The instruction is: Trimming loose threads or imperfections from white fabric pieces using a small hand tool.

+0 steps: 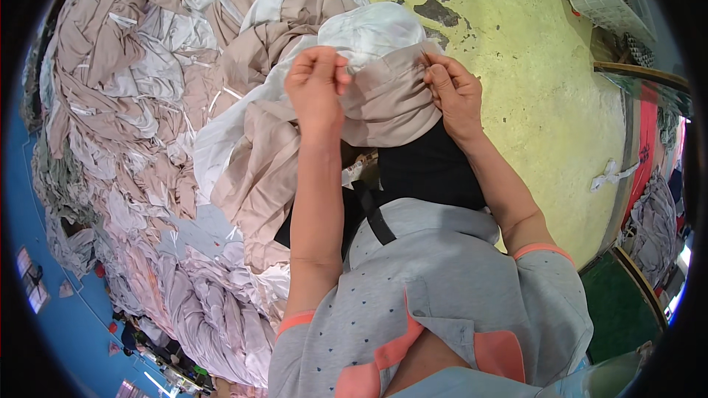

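Head view: left hand (317,81) curled, pinch unclear; right hand (455,94) seemingly pinched soft beige-and-white fabric (391,99), a handling step likely needing steady fingertips next.

Two hands (316,85), two coral-trimmed sleeves (544,251), one black strap (374,212), one white floor scrap (612,175)

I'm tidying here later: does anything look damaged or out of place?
Yes. The yellow floor has dark, bare-looking patches beyond the right hand, where its coating seems flaked off. A white scrap also lies on the floor at the right, apart from the big fabric pile.
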Demonstrator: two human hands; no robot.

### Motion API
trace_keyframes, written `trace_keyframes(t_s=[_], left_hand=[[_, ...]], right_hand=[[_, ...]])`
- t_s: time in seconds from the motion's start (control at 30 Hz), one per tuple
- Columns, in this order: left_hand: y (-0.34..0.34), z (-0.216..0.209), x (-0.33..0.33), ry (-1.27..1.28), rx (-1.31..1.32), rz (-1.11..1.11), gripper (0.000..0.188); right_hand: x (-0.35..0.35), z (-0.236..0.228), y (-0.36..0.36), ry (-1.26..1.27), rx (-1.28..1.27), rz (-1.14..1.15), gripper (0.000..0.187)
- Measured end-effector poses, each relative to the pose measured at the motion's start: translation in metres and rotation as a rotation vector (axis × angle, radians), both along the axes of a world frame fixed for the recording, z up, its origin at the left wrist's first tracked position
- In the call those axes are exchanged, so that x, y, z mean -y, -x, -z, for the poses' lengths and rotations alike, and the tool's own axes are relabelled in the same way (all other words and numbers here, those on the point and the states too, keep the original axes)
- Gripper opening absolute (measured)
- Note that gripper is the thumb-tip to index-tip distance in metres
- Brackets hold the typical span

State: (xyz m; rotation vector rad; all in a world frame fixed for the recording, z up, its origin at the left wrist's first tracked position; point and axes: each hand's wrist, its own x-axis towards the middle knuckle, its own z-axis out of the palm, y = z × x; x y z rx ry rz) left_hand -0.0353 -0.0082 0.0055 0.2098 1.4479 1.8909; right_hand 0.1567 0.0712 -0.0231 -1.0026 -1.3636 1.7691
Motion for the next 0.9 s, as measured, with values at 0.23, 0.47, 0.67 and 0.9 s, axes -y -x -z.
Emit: trace_keyframes(t_s=[0.23, 0.47, 0.67, 0.9], left_hand=[[0.015, -0.050, 0.047, -0.287, 0.145, 0.161, 0.012], [0.001, -0.041, 0.115, 0.156, -0.205, 1.257, 0.013], [-0.029, 0.113, 0.106, 1.172, -1.077, 1.160, 0.035], [-0.033, 0.164, 0.105, 1.101, -1.110, 1.044, 0.071]], right_hand=[[-0.010, -0.002, 0.005, -0.140, -0.002, 0.026, 0.030], [-0.020, 0.005, -0.006, -0.156, 0.023, 0.047, 0.030], [-0.016, 0.006, 0.003, -0.077, -0.026, 0.051, 0.032], [-0.029, -0.004, -0.016, -0.223, 0.137, -0.036, 0.029]])
